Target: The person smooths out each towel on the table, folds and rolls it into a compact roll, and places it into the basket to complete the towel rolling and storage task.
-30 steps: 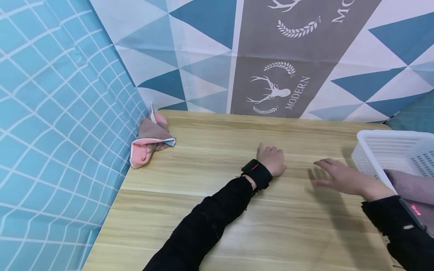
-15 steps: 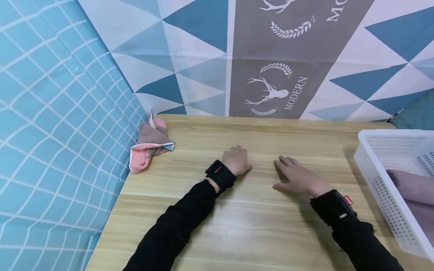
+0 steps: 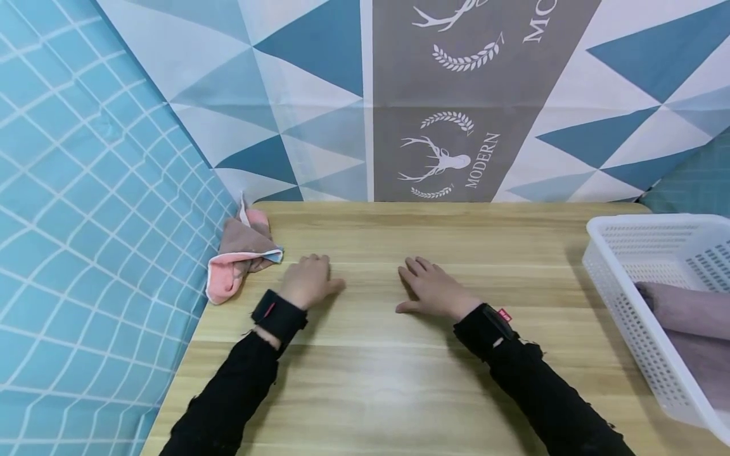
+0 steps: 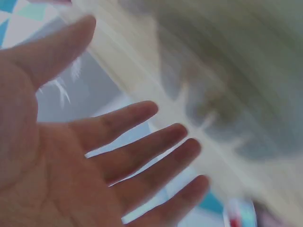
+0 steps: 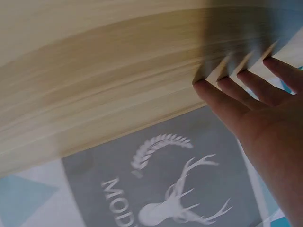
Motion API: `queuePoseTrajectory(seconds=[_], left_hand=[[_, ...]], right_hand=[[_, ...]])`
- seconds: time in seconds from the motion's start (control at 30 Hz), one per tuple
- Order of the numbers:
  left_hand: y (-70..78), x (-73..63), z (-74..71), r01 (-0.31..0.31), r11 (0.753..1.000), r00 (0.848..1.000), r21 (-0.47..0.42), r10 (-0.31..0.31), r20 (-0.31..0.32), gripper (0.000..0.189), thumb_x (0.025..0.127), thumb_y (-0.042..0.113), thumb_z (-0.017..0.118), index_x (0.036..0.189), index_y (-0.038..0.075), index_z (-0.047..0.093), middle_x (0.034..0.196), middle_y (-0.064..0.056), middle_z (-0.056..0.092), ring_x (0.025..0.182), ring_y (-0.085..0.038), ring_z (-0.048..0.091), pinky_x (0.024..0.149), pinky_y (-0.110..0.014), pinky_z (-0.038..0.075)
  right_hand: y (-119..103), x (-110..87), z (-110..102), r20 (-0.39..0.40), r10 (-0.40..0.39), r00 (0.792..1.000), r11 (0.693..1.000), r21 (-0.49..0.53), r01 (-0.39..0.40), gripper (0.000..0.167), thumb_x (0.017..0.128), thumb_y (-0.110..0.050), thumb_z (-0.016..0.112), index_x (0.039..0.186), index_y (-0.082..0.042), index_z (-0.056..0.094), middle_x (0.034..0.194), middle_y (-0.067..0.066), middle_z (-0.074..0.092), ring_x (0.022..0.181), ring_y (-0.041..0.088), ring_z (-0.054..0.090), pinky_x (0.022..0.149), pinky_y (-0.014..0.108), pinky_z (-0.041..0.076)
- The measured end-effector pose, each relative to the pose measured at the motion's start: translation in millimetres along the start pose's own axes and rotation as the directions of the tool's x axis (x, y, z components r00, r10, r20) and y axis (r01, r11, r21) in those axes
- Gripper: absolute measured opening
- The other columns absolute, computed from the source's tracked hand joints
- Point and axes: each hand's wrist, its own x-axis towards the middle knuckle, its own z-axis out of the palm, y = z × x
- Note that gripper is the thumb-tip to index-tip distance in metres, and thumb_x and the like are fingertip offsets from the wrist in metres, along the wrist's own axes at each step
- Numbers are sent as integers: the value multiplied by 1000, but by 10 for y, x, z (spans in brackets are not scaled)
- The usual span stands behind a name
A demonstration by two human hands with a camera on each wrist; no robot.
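My left hand (image 3: 308, 282) hovers over the wooden table, fingers spread and holding nothing, as the left wrist view shows. Just to its left a crumpled pink and grey-brown cloth (image 3: 239, 253) with white edging lies against the blue checked side wall; a blurred bit of it shows at the bottom of the left wrist view. My right hand (image 3: 436, 290) is near the table's middle, palm down, with nothing in it. Its straight fingertips (image 5: 201, 87) are right at the tabletop in the right wrist view.
A white perforated plastic basket (image 3: 641, 316) stands at the table's right side. Inside it lie folded grey-purple cloths (image 3: 692, 313). A patterned fabric backdrop (image 3: 430, 107) with a deer print rises behind the table's far edge (image 3: 365, 206).
Both hands have moved left, the left hand across the table to beside the crumpled cloth, the right hand away from the basket. The view has shifted slightly; the cloth stays put.
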Motion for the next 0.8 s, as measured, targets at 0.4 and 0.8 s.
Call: queuePoseTrajectory(seconds=[0.4,0.8], left_hand=[[-1045,-183,-49,102,983,758,152,22,-651,72,65,18,92,116,-13,52,112,-37,55,102,-54,54,90,-62,41],[-1239,-187,48,-52,992,862,112,102,-497,46,80,20,83,94,-10,51,79,-28,55,71,-47,57,63,-57,47]], right_hand=[[-144,313,109,-22,-84,996,995,43,85,101,80,-66,70,154,-8,34,162,20,20,149,46,12,116,66,16],[-130,275,125,-31,-86,996,995,56,88,103,79,-70,68,155,-10,33,163,19,20,150,45,12,117,64,16]])
